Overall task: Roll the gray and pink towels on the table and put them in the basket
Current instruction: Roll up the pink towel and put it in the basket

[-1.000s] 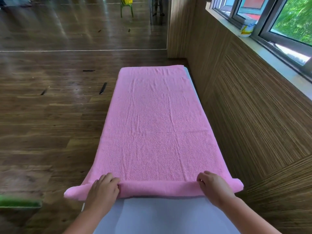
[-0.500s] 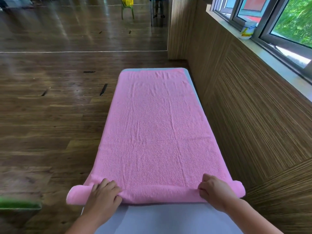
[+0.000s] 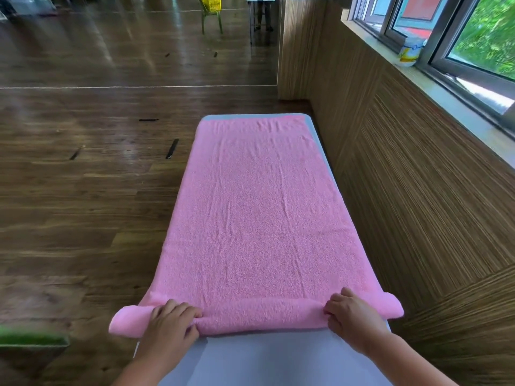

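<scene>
A pink towel [image 3: 259, 207] lies spread lengthwise over a narrow grey table [image 3: 267, 358]. Its near end is wound into a low roll [image 3: 262, 316] that sticks out past both table sides. My left hand [image 3: 170, 321] sits on the roll's left part, fingers curled over it and gripping the cloth. My right hand [image 3: 348, 316] grips the roll's right part the same way. No grey towel and no basket for the towels can be made out for certain.
A wood-panelled wall [image 3: 418, 190] runs close along the table's right side, under a window sill with a white and yellow container [image 3: 408, 52]. Dark wooden floor [image 3: 83, 190] lies to the left. A green object [image 3: 30, 337] shows at the lower left. A yellow basket [image 3: 210, 1] sits on a far chair.
The roll has grown thicker and moved a little away from me. The towel's far edge has slid back, baring the table's far end. Both hands stayed on the roll.
</scene>
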Motion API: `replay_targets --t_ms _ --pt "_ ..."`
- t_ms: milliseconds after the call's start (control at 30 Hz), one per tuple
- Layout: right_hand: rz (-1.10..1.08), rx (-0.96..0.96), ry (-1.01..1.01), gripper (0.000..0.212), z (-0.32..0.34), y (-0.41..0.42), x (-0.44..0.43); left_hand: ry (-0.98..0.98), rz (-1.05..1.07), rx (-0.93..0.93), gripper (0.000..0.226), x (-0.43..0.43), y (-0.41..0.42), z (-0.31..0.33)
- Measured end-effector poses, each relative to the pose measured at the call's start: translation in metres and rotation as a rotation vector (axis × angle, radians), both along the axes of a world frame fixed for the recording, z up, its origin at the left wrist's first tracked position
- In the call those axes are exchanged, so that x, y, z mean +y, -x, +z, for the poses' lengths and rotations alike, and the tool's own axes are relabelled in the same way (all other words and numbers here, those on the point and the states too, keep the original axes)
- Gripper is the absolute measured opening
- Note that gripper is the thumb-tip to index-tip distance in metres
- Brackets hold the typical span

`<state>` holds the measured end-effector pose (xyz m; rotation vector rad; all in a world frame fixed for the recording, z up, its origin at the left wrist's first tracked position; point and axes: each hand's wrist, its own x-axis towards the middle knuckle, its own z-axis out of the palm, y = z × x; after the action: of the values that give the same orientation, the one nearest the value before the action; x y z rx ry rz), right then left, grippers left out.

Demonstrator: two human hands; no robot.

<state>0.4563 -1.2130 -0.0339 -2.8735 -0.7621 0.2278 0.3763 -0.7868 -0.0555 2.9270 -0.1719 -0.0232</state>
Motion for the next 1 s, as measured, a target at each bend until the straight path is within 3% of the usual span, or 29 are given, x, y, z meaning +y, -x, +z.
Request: replay_targets --t_ms 133,233,400,533,600,733,833,1000 --pt "-0.014 0.139 0.015 0.025 0.013 -0.004 0.003 -0.027 -0.039 -0.060 0.012 0.004 -0.002 0.001" --pt "-0.105 0.163 0.008 0.026 0.013 -0.011 0.008 -0.038 0.006 -0.081 0.016 0.003 -0.010 0.003" --pt "-0.211 0.080 -0.123 0.023 0.006 -0.005 0.006 0.203 0.103 -0.072 0.025 -0.008 -0.013 0.001" --pt "-0.053 0.105 -0.142 0.037 0.003 0.010 -0.008 0.125 0.009 0.010 0.042 -0.008 0.000 -0.004" --pt "-0.005 0.049 -0.131 0.028 -0.006 0.010 -0.011 0.055 -0.001 0.054 0.048 -0.006 -0.001 -0.001" --pt "0.012 -0.038 -0.012 0.010 0.000 -0.004 -0.005 -0.009 -0.029 0.003 0.034 -0.007 -0.004 0.005" --pt "-0.013 0.059 -0.033 0.020 0.008 -0.011 -0.002 -0.023 -0.005 -0.012 0.026 -0.006 -0.007 0.005" --pt "-0.148 0.058 -0.110 0.016 0.000 -0.005 0.005 0.186 0.123 -0.023 0.018 -0.009 -0.015 0.003"
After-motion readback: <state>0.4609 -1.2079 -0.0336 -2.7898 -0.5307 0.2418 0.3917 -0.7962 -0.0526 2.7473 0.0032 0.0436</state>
